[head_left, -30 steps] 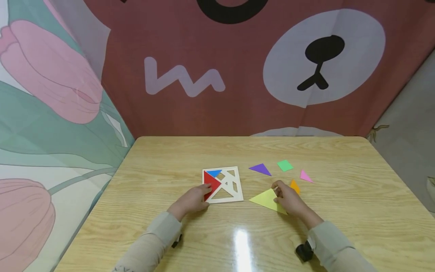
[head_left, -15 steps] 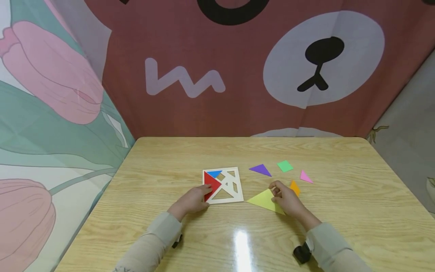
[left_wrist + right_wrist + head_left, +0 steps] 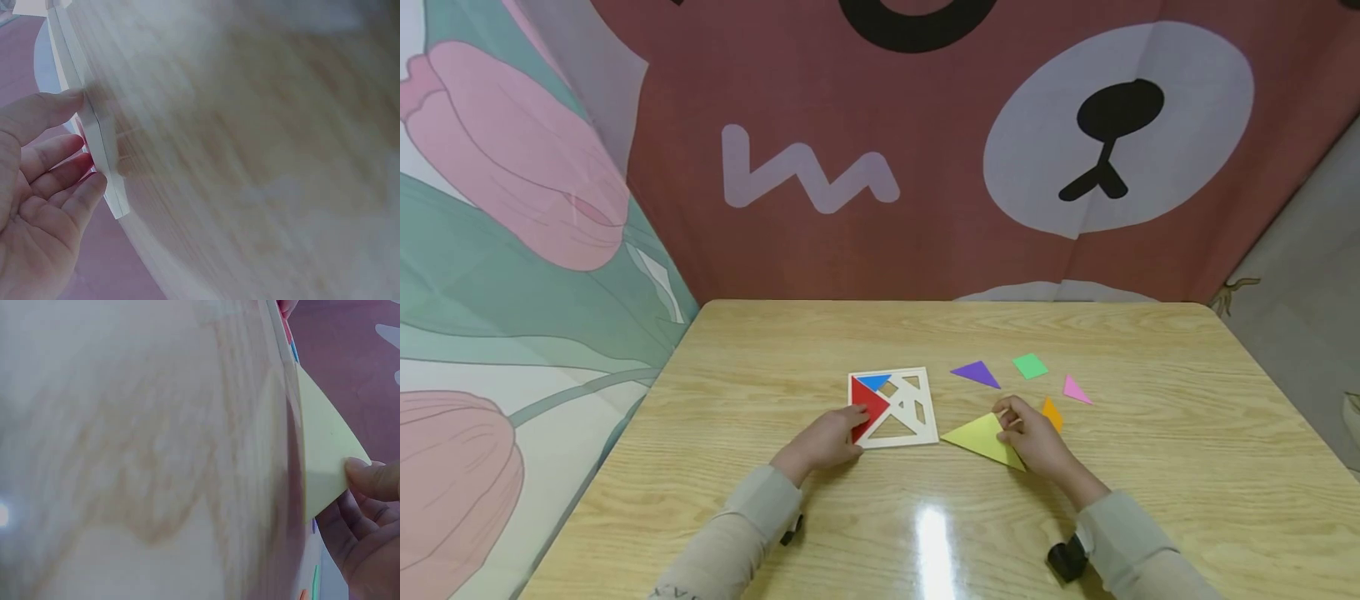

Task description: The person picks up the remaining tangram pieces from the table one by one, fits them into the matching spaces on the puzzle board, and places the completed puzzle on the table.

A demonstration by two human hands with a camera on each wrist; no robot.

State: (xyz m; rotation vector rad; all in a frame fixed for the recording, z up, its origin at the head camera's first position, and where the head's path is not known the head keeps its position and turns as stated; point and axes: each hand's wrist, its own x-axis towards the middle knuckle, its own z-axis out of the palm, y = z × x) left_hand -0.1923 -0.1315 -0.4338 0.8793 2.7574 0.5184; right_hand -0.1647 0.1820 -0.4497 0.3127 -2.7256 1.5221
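My left hand (image 3: 823,437) holds the left front corner of a white tangram tray (image 3: 898,444), thumb at its edge and fingertips on the red triangle (image 3: 867,400) set in it. A blue triangle (image 3: 873,382) lies in the slot above the red one. The left wrist view shows the thumb and fingers along the tray's side (image 3: 100,134). My right hand (image 3: 1033,433) pinches a large yellow triangle (image 3: 985,437) between thumb and fingers. In the right wrist view this triangle (image 3: 325,447) stands tilted over the table; its left tip is right by the tray's front right corner.
Beyond the right hand lie a purple triangle (image 3: 977,374), a green square (image 3: 1030,365) and a pink triangle (image 3: 1076,389). An orange piece (image 3: 1052,412) is partly hidden behind that hand. A printed cloth (image 3: 925,250) hangs at the wooden table's (image 3: 760,333) far edge.
My right hand has moved slightly left with the yellow triangle, bringing its tip closer to the tray's front right corner. The left hand and tray have stayed in place.
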